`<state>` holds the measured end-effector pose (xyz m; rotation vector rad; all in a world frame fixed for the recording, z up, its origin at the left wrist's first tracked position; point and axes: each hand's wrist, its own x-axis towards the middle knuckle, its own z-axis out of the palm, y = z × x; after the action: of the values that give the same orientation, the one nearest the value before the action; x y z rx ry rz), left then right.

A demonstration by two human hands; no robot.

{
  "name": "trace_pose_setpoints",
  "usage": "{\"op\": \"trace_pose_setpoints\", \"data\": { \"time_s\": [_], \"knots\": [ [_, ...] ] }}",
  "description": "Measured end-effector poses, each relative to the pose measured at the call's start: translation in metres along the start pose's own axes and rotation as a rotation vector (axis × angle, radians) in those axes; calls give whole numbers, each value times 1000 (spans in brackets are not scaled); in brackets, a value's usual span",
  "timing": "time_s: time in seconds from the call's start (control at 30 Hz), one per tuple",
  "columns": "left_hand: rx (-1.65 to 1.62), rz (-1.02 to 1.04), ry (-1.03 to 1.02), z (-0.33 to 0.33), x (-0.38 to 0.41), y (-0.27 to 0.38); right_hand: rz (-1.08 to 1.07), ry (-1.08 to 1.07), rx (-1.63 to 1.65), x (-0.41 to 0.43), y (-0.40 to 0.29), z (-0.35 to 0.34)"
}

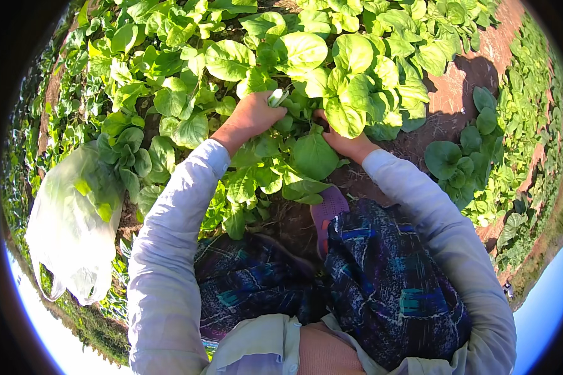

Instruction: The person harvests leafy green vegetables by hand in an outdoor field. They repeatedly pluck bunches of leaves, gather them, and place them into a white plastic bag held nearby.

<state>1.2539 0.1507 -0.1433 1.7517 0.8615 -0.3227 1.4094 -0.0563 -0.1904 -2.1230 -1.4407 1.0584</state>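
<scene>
Before me grow dense leafy green plants (305,49) with broad rounded leaves. My left hand (258,115) is closed around a bunch of leafy greens, whose pale cut stem ends (277,97) show above the fist; leaves hang below it. My right hand (345,139) reaches in among the stems just to the right, its fingers partly hidden by leaves, so its grip cannot be made out. A large green leaf (315,155) hangs between the two hands. At the left, a translucent plastic bag (75,220) holds leafy greens.
Bare reddish soil (450,101) runs along the right of the plants. More leafy plants (467,152) stand there, partly in shadow. My foot in a purple perforated shoe (329,206) and my patterned trousers (389,290) are close below the hands.
</scene>
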Motion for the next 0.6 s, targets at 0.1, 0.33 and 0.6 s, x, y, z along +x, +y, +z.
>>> {"op": "trace_pose_setpoints", "data": {
  "time_s": [0.1, 0.33, 0.6],
  "knots": [
    [-15, 50, -5, -3, 2, -2, -25, 83, -89, 4, 20, 12],
    [90, -12, -152, -14, 0, -3, 29, 169, 160, 3, 62, 21],
    [130, 3, -79, -21, 2, -9, 234, 93, 705, 9, 77, 36]
  ]
}}
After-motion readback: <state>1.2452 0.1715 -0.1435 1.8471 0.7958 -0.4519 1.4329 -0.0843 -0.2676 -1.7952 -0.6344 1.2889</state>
